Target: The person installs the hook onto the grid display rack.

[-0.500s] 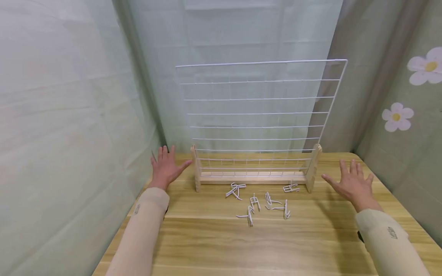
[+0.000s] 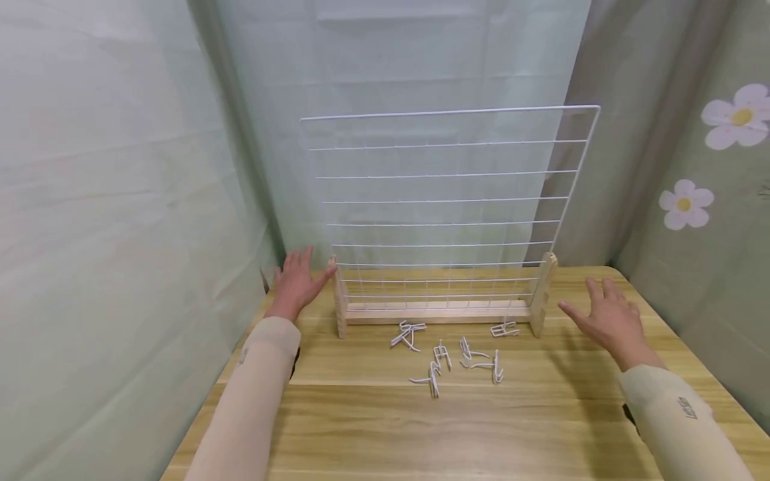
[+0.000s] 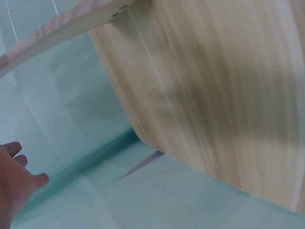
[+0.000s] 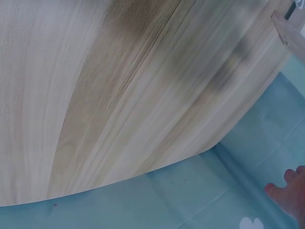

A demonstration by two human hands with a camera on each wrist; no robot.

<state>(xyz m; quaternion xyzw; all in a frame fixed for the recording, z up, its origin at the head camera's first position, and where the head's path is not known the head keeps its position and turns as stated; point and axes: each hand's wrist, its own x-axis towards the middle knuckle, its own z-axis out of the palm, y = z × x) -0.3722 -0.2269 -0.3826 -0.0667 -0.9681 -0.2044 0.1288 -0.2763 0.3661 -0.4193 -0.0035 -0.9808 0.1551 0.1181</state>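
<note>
A white wire grid panel (image 2: 445,113) stands upright in a pale wooden stand (image 2: 439,313) on the table. My left hand (image 2: 296,284) is beside the stand's left post (image 2: 339,307), fingers spread and thumb reaching to the post's top; whether it touches, I cannot tell. My right hand (image 2: 610,324) hovers to the right of the right post (image 2: 543,297), fingers loosely extended and holding nothing. Several white wire hooks lie in front of the stand, among them one hook (image 2: 434,379) nearest me and another hook (image 2: 505,329) by the right post. In both wrist views only some fingers show.
The wood-grain table (image 2: 385,427) has a rounded far right corner. Pale green cloth (image 2: 150,200) hangs close along the left edge, and more cloth hangs behind the panel. On the right, the cloth carries white flowers (image 2: 686,204).
My left hand has moved slightly right, its thumb now at the left post. My right hand's fingers have bent a little. The head view has shifted slightly; the hooks lie as before.
</note>
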